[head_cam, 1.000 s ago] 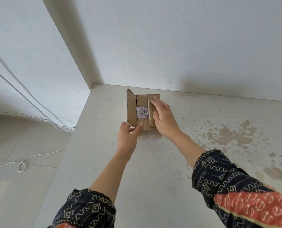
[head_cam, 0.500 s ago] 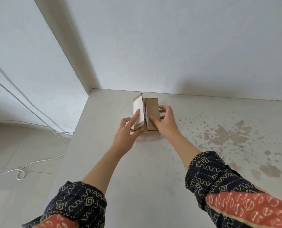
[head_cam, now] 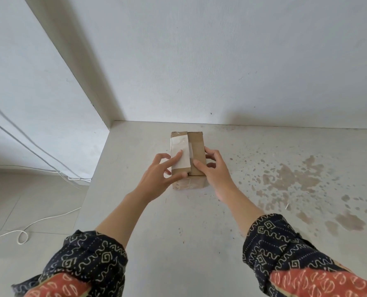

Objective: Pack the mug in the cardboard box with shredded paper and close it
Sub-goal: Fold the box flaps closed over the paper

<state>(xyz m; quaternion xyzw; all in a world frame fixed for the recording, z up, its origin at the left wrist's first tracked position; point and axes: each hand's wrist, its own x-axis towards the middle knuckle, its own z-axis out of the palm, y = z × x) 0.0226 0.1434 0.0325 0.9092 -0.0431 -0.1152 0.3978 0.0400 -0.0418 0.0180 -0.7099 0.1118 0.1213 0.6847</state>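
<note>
On the bench [head_cam: 178, 221] near the far wall, your cardboard box [head_cam: 196, 146] now has both flaps folded flat where one stood up a moment ago, so it looks closed, with your left hand [head_cam: 156, 179] and right hand [head_cam: 215, 170] pressing down, fingers loose, gripping nothing.

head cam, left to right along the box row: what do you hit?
White cable on the floor → left hand → cardboard box → right hand → brown stains on the counter.
</note>
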